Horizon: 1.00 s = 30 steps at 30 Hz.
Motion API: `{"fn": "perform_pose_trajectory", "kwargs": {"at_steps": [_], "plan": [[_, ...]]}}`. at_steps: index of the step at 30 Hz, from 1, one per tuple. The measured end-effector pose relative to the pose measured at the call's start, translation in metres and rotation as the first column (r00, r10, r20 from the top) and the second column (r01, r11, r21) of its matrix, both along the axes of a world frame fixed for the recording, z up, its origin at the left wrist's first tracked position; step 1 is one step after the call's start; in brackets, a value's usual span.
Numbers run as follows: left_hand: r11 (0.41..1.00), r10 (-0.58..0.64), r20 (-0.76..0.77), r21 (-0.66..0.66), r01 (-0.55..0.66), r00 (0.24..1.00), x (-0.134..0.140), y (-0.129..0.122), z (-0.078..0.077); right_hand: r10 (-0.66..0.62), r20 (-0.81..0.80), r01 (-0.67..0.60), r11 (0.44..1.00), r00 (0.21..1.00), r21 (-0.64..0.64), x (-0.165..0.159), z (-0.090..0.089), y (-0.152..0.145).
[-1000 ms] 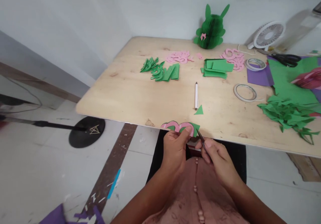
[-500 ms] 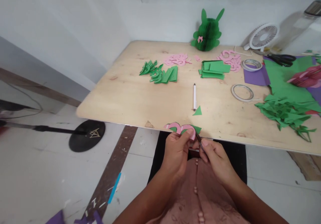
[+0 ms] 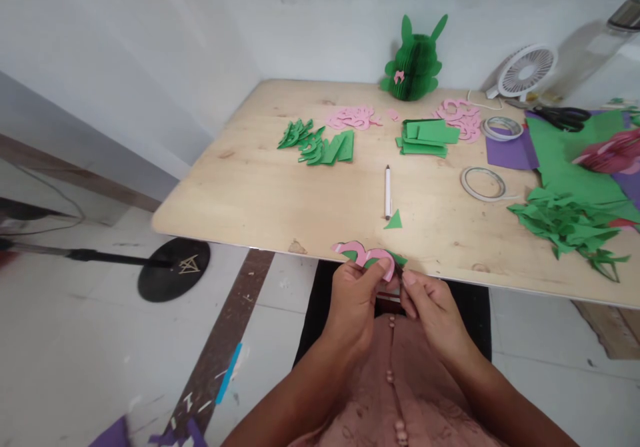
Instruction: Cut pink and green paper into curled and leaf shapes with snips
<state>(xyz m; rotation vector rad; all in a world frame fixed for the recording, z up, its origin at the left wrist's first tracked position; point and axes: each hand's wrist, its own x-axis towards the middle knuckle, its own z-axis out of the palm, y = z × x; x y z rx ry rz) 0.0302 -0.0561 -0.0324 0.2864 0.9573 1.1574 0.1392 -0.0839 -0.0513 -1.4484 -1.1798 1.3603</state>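
My left hand (image 3: 354, 293) pinches a curved pink paper cutout (image 3: 354, 249) laid over green paper (image 3: 400, 259), at the table's front edge. My right hand (image 3: 430, 298) is closed round a small pair of dark scissors (image 3: 399, 271), whose blades meet the right side of the papers; the handles are mostly hidden by my fingers. Just beyond my hands, a green paper scrap (image 3: 395, 220) lies beside a white pen (image 3: 388, 193).
Green cut pieces (image 3: 313, 145), pink cutouts (image 3: 353, 118) and stacked green strips (image 3: 425, 138) lie farther back. A green honeycomb paper figure (image 3: 415, 67) stands by the wall. To the right are tape rolls (image 3: 484, 185), green scraps (image 3: 565, 220), black-handled scissors (image 3: 563, 119) and a small fan (image 3: 527, 72).
The pink cutout and green paper have shifted slightly to the right and tilted a little in my left hand. My right hand with the scissors has turned slightly along their edge.
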Motion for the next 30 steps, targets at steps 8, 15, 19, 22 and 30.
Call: {"fn": "perform_pose_trajectory", "kwargs": {"at_steps": [8,15,19,22,30], "plan": [[0.998,-0.044,-0.047,0.045,0.047,0.998,-0.0016,0.0003,0.0016,-0.004,-0.019,0.003,1.0,1.0,-0.023,0.0014,0.0011,0.0001],[0.995,-0.06,-0.062,0.07,0.064,0.996,-0.0038,0.0016,0.0006,0.009,-0.031,-0.009,1.0,0.999,-0.023,0.0024,0.0011,-0.0014],[0.991,-0.088,-0.046,0.097,0.092,0.995,-0.0049,0.0016,0.0012,0.014,-0.033,-0.015,1.0,0.999,-0.02,0.0024,0.0016,-0.0011],[0.989,-0.092,-0.043,0.112,0.096,0.995,-0.0049,0.0019,0.0022,0.011,-0.033,-0.012,1.0,0.999,-0.013,0.0017,0.0027,-0.0007],[0.995,-0.078,-0.052,0.06,0.081,0.996,-0.0053,0.0032,0.0055,-0.005,-0.027,0.003,0.999,1.0,-0.043,0.0017,0.0031,-0.0004]]}}
